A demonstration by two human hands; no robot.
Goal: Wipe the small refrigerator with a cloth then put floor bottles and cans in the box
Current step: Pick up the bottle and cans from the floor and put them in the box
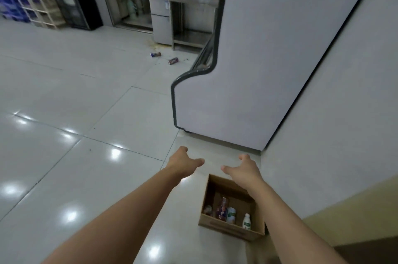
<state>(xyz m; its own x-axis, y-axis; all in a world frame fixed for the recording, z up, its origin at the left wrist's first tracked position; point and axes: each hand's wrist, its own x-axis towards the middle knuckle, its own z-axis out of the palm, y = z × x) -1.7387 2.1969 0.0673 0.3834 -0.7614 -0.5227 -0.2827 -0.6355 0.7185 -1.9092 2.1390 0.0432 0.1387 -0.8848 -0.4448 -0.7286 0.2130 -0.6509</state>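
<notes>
An open cardboard box (228,230) stands on the floor by the wall, holding several bottles and cans, among them a white bottle (246,221) and a purple-labelled bottle (222,210). My left hand (183,161) hangs empty over the tiles left of the box. My right hand (244,168) hovers empty above the box's far edge, fingers loosely spread. Two cans lie on the floor far ahead: a blue one (155,54) and a red one (173,60). The small refrigerator (160,21) stands at the back beside a steel table.
A large grey display cooler (247,70) rises right of centre, close behind the box. The wall (344,113) runs along the right. Stacked crates (25,1) and a dark cabinet stand at the back left. A brownish stain marks the floor near the small refrigerator.
</notes>
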